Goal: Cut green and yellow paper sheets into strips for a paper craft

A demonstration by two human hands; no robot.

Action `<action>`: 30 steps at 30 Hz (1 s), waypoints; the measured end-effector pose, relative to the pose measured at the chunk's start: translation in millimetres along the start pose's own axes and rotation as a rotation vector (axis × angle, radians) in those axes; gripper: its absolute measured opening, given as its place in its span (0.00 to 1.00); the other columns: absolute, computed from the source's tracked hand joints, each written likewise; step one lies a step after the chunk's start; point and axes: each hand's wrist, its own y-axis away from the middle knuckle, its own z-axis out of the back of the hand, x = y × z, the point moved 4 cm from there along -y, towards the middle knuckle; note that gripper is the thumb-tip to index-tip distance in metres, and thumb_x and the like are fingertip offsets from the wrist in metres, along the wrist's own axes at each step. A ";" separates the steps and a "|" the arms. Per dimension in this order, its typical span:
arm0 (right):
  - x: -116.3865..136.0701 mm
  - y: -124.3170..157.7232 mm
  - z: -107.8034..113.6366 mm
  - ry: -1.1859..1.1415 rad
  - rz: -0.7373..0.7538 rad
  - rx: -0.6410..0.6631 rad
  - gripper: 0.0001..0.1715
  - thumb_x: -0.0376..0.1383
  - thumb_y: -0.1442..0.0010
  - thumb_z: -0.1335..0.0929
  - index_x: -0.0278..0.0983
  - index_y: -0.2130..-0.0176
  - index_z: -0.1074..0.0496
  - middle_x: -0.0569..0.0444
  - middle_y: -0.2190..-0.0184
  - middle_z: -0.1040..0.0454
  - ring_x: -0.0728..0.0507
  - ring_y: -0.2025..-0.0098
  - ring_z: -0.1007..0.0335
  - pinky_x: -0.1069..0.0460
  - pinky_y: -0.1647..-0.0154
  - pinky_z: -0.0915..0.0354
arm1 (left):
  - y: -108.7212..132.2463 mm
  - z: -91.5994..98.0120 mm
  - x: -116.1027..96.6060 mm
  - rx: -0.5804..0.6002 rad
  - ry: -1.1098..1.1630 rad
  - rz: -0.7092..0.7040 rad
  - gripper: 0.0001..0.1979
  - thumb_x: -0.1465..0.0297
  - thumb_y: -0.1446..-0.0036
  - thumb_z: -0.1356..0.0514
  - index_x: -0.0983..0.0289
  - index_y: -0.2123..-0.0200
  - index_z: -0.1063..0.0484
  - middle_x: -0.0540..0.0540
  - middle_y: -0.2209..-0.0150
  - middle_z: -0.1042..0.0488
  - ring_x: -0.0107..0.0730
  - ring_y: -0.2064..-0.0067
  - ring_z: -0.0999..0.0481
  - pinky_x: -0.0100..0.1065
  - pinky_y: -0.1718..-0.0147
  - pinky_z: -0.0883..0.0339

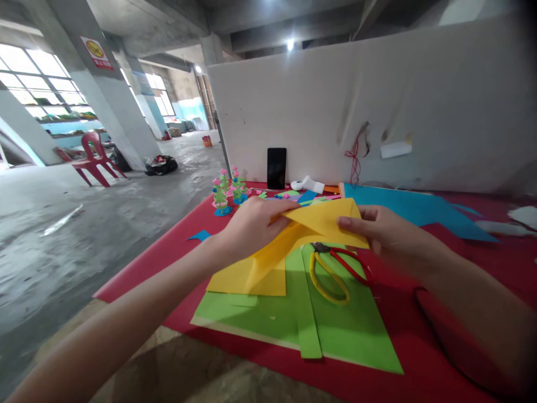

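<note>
A sheet of yellow paper (pixel 323 218) is held up, bent, between both my hands. My left hand (pixel 262 221) pinches its left part from above, and my right hand (pixel 373 226) grips its right end, thumb on top. More yellow paper (pixel 251 281) lies below on a green sheet (pixel 352 330); whether it joins the held piece I cannot tell. Beneath my right hand rest scissors (pixel 331 274) with one yellow and one red handle, their blades partly hidden by the paper. A green strip (pixel 308 324) lies across the green sheet.
A red sheet (pixel 138 268) covers the table. Small paper trees (pixel 229 193), a black phone (pixel 277 168) and paper scraps stand or lie at the back. Blue paper (pixel 403 207) is at the right rear, before a white panel (pixel 302 106). A dark cable (pixel 432 319) runs at right.
</note>
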 end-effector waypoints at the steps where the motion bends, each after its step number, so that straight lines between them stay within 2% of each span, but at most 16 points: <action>1: 3.6 -0.5 5.1 0.045 0.029 -0.019 0.08 0.37 0.56 0.29 0.41 0.70 0.26 0.55 0.69 0.24 0.48 0.69 0.29 0.56 0.70 0.31 | -5.3 5.2 1.1 0.007 0.040 0.057 0.11 0.67 0.46 0.47 0.62 0.69 0.26 0.53 0.74 0.25 0.33 0.73 0.27 0.31 0.74 0.37; 3: 9.7 -2.4 16.8 0.132 0.088 -0.088 0.08 0.39 0.55 0.29 0.42 0.70 0.26 0.55 0.69 0.25 0.48 0.70 0.30 0.57 0.74 0.33 | -12.5 12.0 7.4 0.073 0.196 0.259 0.15 0.60 0.48 0.46 0.64 0.75 0.26 0.53 0.81 0.28 0.32 0.80 0.30 0.30 0.82 0.41; 5: 11.7 -5.5 26.8 0.163 0.123 -0.156 0.08 0.41 0.55 0.30 0.42 0.71 0.26 0.54 0.68 0.25 0.47 0.69 0.30 0.56 0.74 0.34 | -12.6 13.4 15.4 0.127 0.459 0.495 0.16 0.58 0.53 0.42 0.66 0.76 0.27 0.55 0.80 0.27 0.33 0.81 0.29 0.30 0.84 0.40; 7: 9.3 -9.7 31.7 0.138 0.156 -0.197 0.10 0.41 0.55 0.30 0.41 0.70 0.27 0.53 0.67 0.25 0.46 0.67 0.30 0.55 0.73 0.33 | -6.4 8.1 21.1 0.143 0.771 0.667 0.14 0.60 0.55 0.39 0.66 0.74 0.26 0.57 0.75 0.25 0.35 0.77 0.26 0.31 0.81 0.35; 9: 3.2 -13.5 31.3 0.103 0.195 -0.239 0.11 0.42 0.55 0.30 0.40 0.69 0.28 0.53 0.66 0.26 0.46 0.67 0.30 0.55 0.74 0.33 | 4.5 -3.8 25.4 0.163 1.036 0.760 0.11 0.63 0.55 0.38 0.66 0.72 0.26 0.57 0.72 0.24 0.34 0.73 0.25 0.32 0.74 0.31; 12: -11.4 -16.9 20.8 0.082 0.221 -0.261 0.14 0.44 0.52 0.32 0.40 0.66 0.31 0.54 0.65 0.26 0.47 0.67 0.29 0.54 0.71 0.32 | 26.3 -28.3 33.4 0.194 1.233 0.800 0.08 0.67 0.54 0.38 0.66 0.72 0.25 0.56 0.72 0.24 0.31 0.71 0.25 0.31 0.69 0.31; 16: -32.3 -16.7 -2.7 0.143 0.182 -0.160 0.18 0.46 0.49 0.35 0.40 0.60 0.34 0.54 0.68 0.26 0.46 0.71 0.29 0.51 0.71 0.32 | 51.4 -58.4 43.9 0.280 1.256 0.753 0.05 0.73 0.60 0.35 0.66 0.75 0.25 0.54 0.73 0.24 0.26 0.73 0.27 0.24 0.75 0.35; 19: -43.3 -14.0 -15.1 0.234 0.160 -0.159 0.19 0.48 0.48 0.36 0.39 0.61 0.35 0.55 0.72 0.27 0.46 0.74 0.30 0.51 0.75 0.33 | 62.2 -73.4 46.3 0.311 1.306 0.765 0.03 0.75 0.62 0.34 0.67 0.80 0.26 0.51 0.79 0.27 0.22 0.77 0.30 0.22 0.79 0.39; 21: -49.6 -12.5 -22.9 0.215 0.136 -0.131 0.19 0.48 0.48 0.37 0.40 0.60 0.35 0.55 0.71 0.27 0.46 0.74 0.30 0.51 0.75 0.33 | 67.0 -80.6 43.1 0.324 1.337 0.780 0.04 0.74 0.62 0.34 0.67 0.82 0.27 0.51 0.81 0.28 0.21 0.79 0.32 0.23 0.79 0.39; 24: -55.1 -9.8 -32.1 0.126 0.130 -0.071 0.18 0.48 0.46 0.38 0.41 0.59 0.37 0.54 0.65 0.27 0.45 0.71 0.29 0.51 0.74 0.32 | 73.3 -87.5 30.9 0.377 1.430 0.807 0.05 0.71 0.61 0.34 0.67 0.78 0.25 0.52 0.78 0.26 0.24 0.76 0.29 0.25 0.75 0.36; 27: -55.0 -7.3 -32.1 0.147 0.136 -0.087 0.16 0.47 0.46 0.38 0.42 0.60 0.37 0.54 0.64 0.27 0.45 0.69 0.29 0.52 0.73 0.32 | 76.6 -85.3 19.7 0.429 1.472 0.810 0.08 0.72 0.60 0.35 0.66 0.71 0.25 0.55 0.70 0.24 0.29 0.68 0.26 0.27 0.69 0.33; 30: -49.2 -6.6 -25.2 0.243 0.181 -0.144 0.14 0.47 0.47 0.37 0.42 0.63 0.36 0.56 0.69 0.28 0.46 0.72 0.30 0.52 0.75 0.34 | 73.4 -73.2 22.1 0.360 1.434 0.778 0.15 0.72 0.60 0.35 0.64 0.64 0.26 0.56 0.63 0.24 0.34 0.63 0.25 0.32 0.62 0.32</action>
